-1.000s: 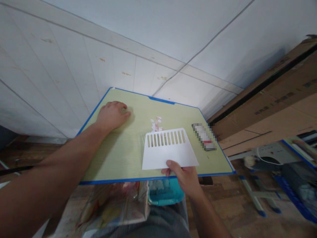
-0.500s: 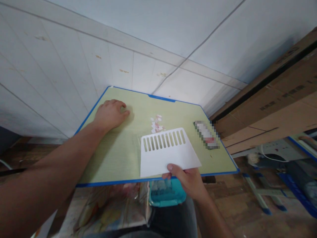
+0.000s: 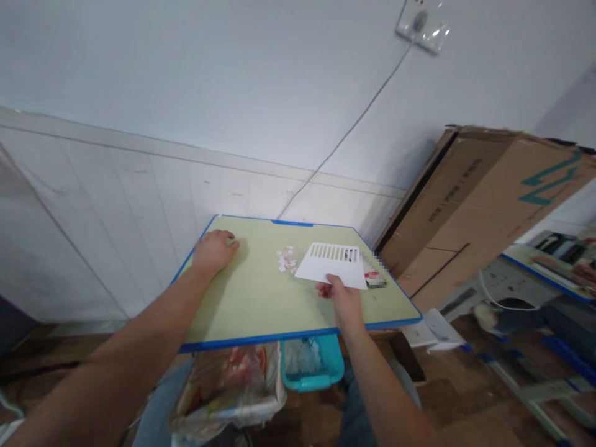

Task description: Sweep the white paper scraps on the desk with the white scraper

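My right hand (image 3: pixel 342 297) grips a flat white slotted scraper (image 3: pixel 326 266) by its near edge, thumb on top. The scraper is raised over the right part of the pale green tabletop (image 3: pixel 251 304), its row of slots facing away from me. Left of it lies a loose cluster of small white and pinkish scraps (image 3: pixel 285 261). My left hand (image 3: pixel 215 251) rests at the far left of the tabletop, fingers loosely curved, thumb apart, with nothing in it. A blurred-out flat item (image 3: pixel 376 278) lies partly hidden behind the scraper.
Below the table edge are a turquoise basket (image 3: pixel 307 382) and a lined bin (image 3: pixel 237 413) with wrappings in it. A tall cardboard box (image 3: pixel 465 205) leans at the right by the wall. A cable (image 3: pixel 344 138) runs up to a socket (image 3: pixel 423 26). Another desk (image 3: pixel 535 267) stands far right.
My right hand has carried the scraper away from me and to the right, off the near edge and across the blurred-out item. The view has tilted up. My left hand stays on the tabletop.
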Motion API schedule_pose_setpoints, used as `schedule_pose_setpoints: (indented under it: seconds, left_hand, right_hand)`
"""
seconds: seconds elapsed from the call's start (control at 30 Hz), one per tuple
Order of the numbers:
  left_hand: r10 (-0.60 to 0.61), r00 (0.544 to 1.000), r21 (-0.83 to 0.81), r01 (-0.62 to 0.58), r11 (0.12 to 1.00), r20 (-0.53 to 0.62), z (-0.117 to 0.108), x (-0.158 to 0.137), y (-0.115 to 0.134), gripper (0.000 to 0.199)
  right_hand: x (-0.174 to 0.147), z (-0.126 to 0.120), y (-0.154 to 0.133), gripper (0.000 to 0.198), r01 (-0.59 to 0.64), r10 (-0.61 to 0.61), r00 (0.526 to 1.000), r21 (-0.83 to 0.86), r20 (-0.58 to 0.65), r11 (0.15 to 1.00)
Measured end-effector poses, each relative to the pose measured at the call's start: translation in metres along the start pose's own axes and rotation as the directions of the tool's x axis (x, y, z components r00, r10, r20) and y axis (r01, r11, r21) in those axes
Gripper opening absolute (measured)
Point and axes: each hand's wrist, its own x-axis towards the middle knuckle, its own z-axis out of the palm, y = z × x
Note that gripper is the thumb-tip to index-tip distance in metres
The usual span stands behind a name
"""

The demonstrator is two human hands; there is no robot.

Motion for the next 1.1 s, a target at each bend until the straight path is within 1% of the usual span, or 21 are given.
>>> schedule_pose_setpoints:
  seconds: [0.07,0.13,0.3,0.47,0.57,0.67,0.8,0.93,1.03,1.1]
  left_hand:
    - [0.002,1.0,0.031,-0.001,1.0,-0.023,0.0,-0.001,0.0,0.06]
    - [0.004,0.999,0.038,-0.003,0.999,-0.036,0.0,0.0,-0.001,0.058]
    - [0.012,0.999,0.032,-0.011,0.999,-0.039,0.004,0.012,-0.008,0.056]
    - [-0.023,0.999,-0.016,0.023,1.0,-0.049,0.008,0.02,-0.022,0.058]
    - [-0.062,0.997,-0.044,0.06,0.997,-0.052,0.01,0.021,-0.032,0.059]
    - [-0.078,0.996,-0.042,0.077,0.996,-0.031,0.013,0.023,-0.041,0.056]
    - [-0.062,0.998,-0.007,0.062,0.998,0.023,0.017,0.024,-0.047,0.057]
    - [-0.077,0.997,0.01,0.077,0.997,0.025,0.013,0.021,-0.044,0.061]
    - [-0.085,0.996,0.006,0.084,0.996,0.039,0.008,0.018,-0.036,0.062]
    - [-0.056,0.998,-0.016,0.056,0.998,0.032,0.007,0.018,-0.029,0.061]
  right_hand:
    - [0.013,0.002,0.001,0.035,0.019,-0.017,0.999,-0.044,0.038,0.999]
    - [0.027,0.002,-0.001,0.032,0.041,-0.037,0.997,-0.051,0.071,0.998]
    - [0.07,0.008,-0.014,0.021,0.079,-0.067,0.986,-0.079,0.15,0.994]
    - [0.119,0.034,-0.023,0.015,0.099,-0.068,0.968,-0.116,0.242,0.988]
    - [0.136,0.052,-0.019,0.016,0.096,-0.052,0.953,-0.134,0.298,0.986]
    - [0.138,0.067,-0.007,0.016,0.085,-0.028,0.932,-0.141,0.362,0.986]
    - [0.131,0.078,0.012,0.021,0.087,-0.026,0.911,-0.13,0.411,0.988]
    - [0.128,0.079,0.022,0.026,0.106,-0.038,0.91,-0.144,0.412,0.984]
    - [0.127,0.075,0.021,0.026,0.128,-0.052,0.917,-0.168,0.395,0.977]
    - [0.124,0.072,0.018,0.024,0.15,-0.072,0.924,-0.182,0.376,0.972]
